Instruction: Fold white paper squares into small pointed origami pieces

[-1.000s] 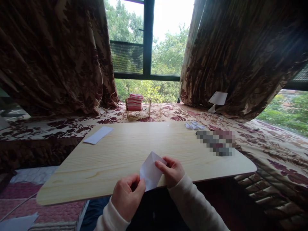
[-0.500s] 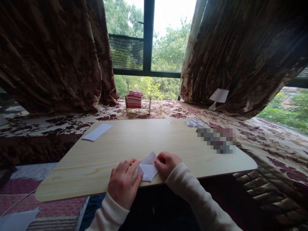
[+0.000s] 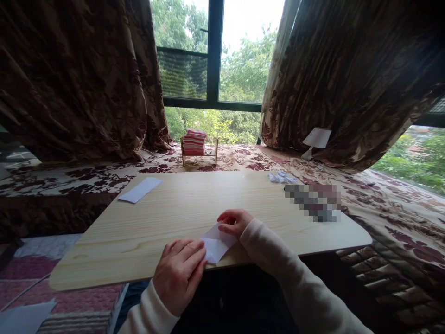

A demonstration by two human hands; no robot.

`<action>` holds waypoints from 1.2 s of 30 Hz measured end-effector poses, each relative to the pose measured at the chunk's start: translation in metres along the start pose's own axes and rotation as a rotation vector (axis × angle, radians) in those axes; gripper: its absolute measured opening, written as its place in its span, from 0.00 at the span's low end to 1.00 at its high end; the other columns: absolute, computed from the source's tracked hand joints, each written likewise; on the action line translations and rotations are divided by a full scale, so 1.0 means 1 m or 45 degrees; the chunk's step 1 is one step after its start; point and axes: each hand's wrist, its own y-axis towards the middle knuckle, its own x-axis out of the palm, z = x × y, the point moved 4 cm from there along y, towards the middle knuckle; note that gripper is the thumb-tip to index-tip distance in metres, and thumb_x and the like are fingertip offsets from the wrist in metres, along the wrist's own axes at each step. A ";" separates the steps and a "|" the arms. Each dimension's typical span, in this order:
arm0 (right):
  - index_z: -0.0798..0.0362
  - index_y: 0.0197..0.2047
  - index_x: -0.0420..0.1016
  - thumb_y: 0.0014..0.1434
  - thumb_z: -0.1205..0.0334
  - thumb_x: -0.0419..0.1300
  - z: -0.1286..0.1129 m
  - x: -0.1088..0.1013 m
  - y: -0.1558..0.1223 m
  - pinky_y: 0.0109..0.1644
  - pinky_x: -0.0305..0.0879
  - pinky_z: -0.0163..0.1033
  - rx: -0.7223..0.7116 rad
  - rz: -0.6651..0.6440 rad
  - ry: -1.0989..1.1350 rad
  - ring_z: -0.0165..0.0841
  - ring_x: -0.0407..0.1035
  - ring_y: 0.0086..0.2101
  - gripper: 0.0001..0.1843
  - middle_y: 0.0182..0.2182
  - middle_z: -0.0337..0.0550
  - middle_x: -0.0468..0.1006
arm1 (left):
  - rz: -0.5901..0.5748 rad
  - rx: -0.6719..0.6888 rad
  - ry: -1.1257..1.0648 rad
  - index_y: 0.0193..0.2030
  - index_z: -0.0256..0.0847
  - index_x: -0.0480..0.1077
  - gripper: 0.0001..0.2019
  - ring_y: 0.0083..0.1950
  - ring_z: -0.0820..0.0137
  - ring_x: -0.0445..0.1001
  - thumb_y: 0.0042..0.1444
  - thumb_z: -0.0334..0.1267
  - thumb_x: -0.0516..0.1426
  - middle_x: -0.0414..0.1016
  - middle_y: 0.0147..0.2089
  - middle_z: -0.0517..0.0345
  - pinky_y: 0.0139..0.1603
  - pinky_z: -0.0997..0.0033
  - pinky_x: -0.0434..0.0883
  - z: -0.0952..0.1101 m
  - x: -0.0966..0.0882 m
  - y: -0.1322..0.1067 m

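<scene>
A small sheet of white folded paper lies near the table's front edge, with a crease across it. My left hand holds the paper's left edge, its fingers together over that edge and its thumb close to the lower corner. At the far right corner, my right hand has its thumb and curled fingers closed on the paper. Part of the sheet is hidden under both hands.
On the pale wooden table, a white paper strip lies back left and small folded papers back right, beside a blurred-out patch. Beyond stand a rack with striped cloths and a small lamp.
My right hand has moved up and slightly left, from the paper's right side to its far corner. The left hand has shifted slightly down, and the paper has turned a little to the right.
</scene>
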 end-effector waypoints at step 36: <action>0.53 0.28 0.72 0.55 0.67 0.54 -0.045 0.023 -0.072 0.34 0.53 0.37 -0.795 0.281 -0.773 0.30 0.59 0.30 0.07 0.31 0.40 0.73 | -0.079 -0.073 0.008 0.46 0.38 0.67 0.13 0.47 0.63 0.65 0.55 0.35 0.50 0.70 0.44 0.50 0.50 0.58 0.60 -0.002 0.008 -0.001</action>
